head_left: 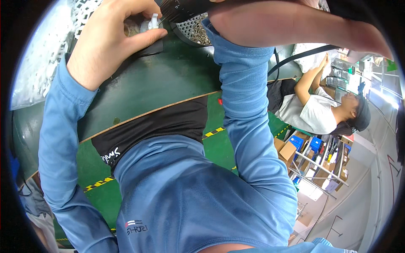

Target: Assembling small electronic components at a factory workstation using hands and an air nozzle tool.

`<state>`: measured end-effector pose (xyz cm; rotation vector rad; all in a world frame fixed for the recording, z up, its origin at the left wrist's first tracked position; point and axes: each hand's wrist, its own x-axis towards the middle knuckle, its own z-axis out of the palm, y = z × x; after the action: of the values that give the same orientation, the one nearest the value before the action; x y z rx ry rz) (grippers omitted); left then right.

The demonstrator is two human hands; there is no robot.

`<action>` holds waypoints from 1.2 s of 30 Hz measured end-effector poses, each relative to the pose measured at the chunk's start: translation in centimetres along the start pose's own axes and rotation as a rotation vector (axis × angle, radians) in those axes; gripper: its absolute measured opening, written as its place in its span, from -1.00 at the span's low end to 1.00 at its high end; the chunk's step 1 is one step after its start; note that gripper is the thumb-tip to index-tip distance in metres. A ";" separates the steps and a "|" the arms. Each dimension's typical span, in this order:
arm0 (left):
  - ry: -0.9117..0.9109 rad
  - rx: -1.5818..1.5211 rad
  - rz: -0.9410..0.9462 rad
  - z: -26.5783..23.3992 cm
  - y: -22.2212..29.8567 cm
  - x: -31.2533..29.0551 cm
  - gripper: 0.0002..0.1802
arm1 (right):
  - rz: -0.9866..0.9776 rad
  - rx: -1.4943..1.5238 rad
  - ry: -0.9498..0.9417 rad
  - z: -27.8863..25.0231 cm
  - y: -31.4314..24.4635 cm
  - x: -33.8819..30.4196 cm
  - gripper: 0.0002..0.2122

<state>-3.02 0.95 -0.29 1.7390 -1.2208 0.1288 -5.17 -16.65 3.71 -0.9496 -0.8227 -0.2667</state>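
My left hand (107, 40) is at the upper left over the green workbench, its thumb and fingers closed around a small white plastic part (153, 22). That part stands over a dark flat block (152, 49) on the bench, mostly covered by the hand. From the right, my right hand (270, 23) reaches across the top edge, gripping a black electric screwdriver (183, 9). The tool's narrow tip points left, close beside the white part; whether they touch I cannot tell. Most fingers of my right hand lie outside the picture.
A round grey dish (188, 37) of small metal screws sits just under the screwdriver. White plastic parts in a clear bag (40, 63) fill the far left. A black cable (295, 57) runs at the right. Beyond it a co-worker (316, 105) sits near shelves with boxes (322, 164).
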 end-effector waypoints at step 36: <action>0.016 0.075 0.125 0.5 -3.4 -1.0 -0.68 | -0.098 0.113 0.179 0.9 1.0 0.2 0.16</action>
<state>-1.17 1.33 -3.29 1.7221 -1.3278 0.2645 -4.90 -15.32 3.52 -0.7685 -0.7131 -0.3809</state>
